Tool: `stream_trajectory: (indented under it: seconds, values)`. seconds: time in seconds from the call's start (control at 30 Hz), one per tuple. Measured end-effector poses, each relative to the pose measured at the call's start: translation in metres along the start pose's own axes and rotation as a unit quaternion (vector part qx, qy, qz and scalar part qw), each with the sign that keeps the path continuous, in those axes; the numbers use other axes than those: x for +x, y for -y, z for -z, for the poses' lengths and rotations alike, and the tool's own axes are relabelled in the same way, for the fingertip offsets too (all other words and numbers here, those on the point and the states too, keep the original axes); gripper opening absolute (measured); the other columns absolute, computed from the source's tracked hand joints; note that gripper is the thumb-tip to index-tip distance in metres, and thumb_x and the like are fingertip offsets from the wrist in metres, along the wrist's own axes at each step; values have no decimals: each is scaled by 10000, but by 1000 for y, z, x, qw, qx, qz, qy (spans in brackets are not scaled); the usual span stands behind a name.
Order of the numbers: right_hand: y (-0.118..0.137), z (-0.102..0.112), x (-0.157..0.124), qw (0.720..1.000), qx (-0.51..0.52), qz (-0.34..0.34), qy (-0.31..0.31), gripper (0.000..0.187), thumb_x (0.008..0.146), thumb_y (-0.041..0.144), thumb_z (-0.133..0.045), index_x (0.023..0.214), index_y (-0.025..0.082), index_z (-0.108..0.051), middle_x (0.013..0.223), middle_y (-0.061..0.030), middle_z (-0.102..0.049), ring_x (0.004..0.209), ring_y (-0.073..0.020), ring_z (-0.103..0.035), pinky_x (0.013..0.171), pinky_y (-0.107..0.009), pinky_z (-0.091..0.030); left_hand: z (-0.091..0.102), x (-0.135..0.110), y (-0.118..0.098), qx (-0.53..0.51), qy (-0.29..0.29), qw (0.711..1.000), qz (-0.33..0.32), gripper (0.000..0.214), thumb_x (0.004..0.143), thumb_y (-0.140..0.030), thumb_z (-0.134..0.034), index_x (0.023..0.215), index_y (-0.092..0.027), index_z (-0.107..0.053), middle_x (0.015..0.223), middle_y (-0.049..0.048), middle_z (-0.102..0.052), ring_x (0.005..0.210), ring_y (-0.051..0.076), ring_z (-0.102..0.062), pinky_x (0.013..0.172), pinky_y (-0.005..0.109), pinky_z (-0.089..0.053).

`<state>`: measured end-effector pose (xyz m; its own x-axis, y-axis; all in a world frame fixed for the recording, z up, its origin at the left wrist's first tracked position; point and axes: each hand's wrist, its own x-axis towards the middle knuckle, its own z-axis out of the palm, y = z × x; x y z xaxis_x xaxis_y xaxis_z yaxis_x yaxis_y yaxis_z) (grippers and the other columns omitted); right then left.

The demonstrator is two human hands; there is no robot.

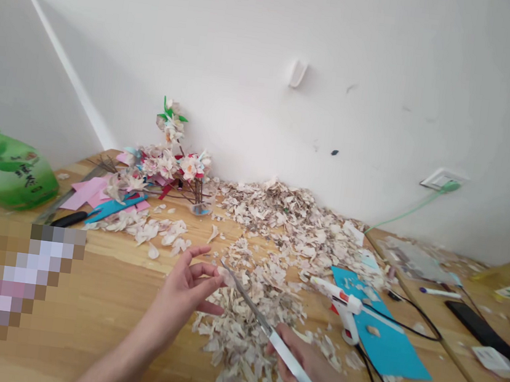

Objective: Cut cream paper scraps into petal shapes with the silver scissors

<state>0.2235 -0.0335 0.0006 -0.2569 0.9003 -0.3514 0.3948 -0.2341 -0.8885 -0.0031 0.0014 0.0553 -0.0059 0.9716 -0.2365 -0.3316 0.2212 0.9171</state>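
Observation:
My left hand hovers over the wooden table, pinching a small pale paper piece between thumb and fingers, the other fingers spread upward. My right hand at the lower middle is closed around long metal scissors, whose blades point up-left and meet the paper piece. Below both hands lies a heap of pale paper scraps spread across the table.
Paper flowers with pink and blue sheets stand at the back left, beside a green bottle. A white glue gun rests on a blue sheet, its black cord trailing. Pen, dark flat item and wall socket at right.

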Motion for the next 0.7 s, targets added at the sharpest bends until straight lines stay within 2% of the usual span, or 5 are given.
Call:
stream_trajectory:
  seconds: [0.1,0.3,0.47,0.6,0.7]
  values:
    - [1,0,-1,999,-7,6,46,87,759,184,-446,701,232,-489,543,47,-485,471,-102,-412,437,-217,-232,1,0,2,-3,3,1000,-4,562,617,-254,-669,1083,-204,-357,689,-30,-534,761,189,-582,492,315,-548]
    - [-6,1,0,996,-73,39,24,105,770,171,-411,738,248,-474,616,42,-484,510,-114,-399,460,-229,-243,2,1,1,-4,5,1000,-4,559,623,-263,-664,1082,-203,-349,693,-26,-534,757,185,-574,490,315,-548]
    - [0,4,-1,987,-138,74,20,177,659,87,-477,754,236,-485,611,57,-464,508,-102,-357,458,-222,-232,3,4,2,3,10,1000,-4,558,624,-271,-665,1078,-210,-346,701,-30,-528,731,162,-549,487,314,-550]
    - [6,9,-3,986,-151,56,32,180,635,75,-468,730,227,-482,574,71,-417,495,-96,-335,449,-214,-238,4,5,4,11,8,1000,-8,544,633,-276,-656,1076,-213,-347,706,-33,-522,713,148,-530,489,315,-552]
    - [4,10,-3,985,-159,59,26,196,615,81,-481,747,224,-508,592,65,-452,511,-100,-357,451,-211,-251,5,6,6,18,8,1000,-16,538,635,-275,-651,1076,-215,-347,710,-35,-523,696,139,-522,497,323,-555]
